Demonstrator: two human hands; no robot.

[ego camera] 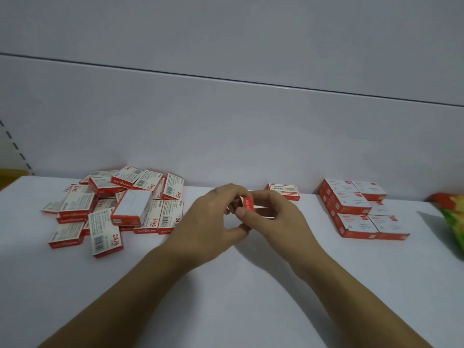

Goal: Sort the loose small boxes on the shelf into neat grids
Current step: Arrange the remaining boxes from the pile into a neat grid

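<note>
A loose heap of small red-and-white boxes (118, 207) lies on the white shelf (226, 285) at the left. A neat grid of the same boxes (356, 209) stands at the right, stacked in places. One single box (283, 191) lies flat by the back wall. Above the middle of the shelf, my left hand (213, 219) and my right hand (273, 217) meet around one small red box (248, 203). Fingers and thumbs of both hands pinch it. Most of that box is hidden by the fingers.
The white back panel (226, 134) rises straight behind the shelf. A green and orange packet (452, 222) lies at the far right edge. A slotted shelf upright (17, 146) and something yellow (7, 177) show at the far left.
</note>
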